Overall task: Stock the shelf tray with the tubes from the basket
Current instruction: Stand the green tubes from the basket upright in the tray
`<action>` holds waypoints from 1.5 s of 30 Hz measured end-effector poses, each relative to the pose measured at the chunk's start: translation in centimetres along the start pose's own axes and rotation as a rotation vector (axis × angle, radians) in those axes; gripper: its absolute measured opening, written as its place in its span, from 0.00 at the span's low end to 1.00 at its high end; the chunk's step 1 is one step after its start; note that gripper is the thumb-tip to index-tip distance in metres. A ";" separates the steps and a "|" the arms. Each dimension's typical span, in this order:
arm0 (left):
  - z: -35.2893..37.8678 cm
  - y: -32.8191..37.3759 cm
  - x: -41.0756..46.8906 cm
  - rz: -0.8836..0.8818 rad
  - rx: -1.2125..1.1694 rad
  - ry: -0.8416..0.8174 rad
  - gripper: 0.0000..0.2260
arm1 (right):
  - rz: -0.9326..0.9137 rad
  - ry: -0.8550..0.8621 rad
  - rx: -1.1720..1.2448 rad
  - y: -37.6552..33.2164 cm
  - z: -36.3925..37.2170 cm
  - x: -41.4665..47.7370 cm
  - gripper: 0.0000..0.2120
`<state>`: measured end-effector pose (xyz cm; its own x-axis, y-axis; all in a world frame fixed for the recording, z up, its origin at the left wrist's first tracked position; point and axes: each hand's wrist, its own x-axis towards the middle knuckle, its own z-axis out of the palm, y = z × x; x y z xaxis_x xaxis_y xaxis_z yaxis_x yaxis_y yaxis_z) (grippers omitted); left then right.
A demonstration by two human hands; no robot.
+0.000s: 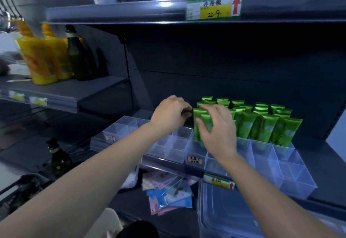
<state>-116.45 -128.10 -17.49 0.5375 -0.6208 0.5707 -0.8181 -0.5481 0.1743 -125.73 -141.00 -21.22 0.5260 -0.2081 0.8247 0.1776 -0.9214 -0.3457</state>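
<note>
Right hand has its fingers wrapped round a green tube, upright at the left end of the block in the clear tray. Left hand is curled at that tube's left side; can't tell whether it grips. Risk: tubes stand crimp-up, leaning together, so a sideways shove while seating could domino the packed rows toward the tray's back right corner.

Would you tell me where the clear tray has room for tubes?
The clear plastic divided tray is free in front of the green tubes and left of them, below the left hand. Crowded: back right, where the right hand grips tubes.
</note>
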 end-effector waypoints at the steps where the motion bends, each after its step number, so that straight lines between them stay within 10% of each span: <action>1: -0.8 -1.0 -1.8 -0.007 0.035 0.012 0.09 | -0.024 -0.026 0.021 -1.3 0.7 -0.5 0.15; 23: 0.7 -17.3 -37.0 -0.706 0.231 -0.332 0.06 | -0.097 -1.147 0.025 -16.5 18.5 -19.4 0.15; 45: 26.6 -21.4 -43.2 -0.973 -0.227 -0.889 0.19 | 0.212 -1.662 -0.068 -12.2 31.8 -29.1 0.10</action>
<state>-116.74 -104.48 -67.19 0.7962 -0.2329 -0.5584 0.0019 -0.9220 0.3873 -116.77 -113.31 -55.24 0.7903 0.1861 -0.5838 -0.0178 -0.9454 -0.3256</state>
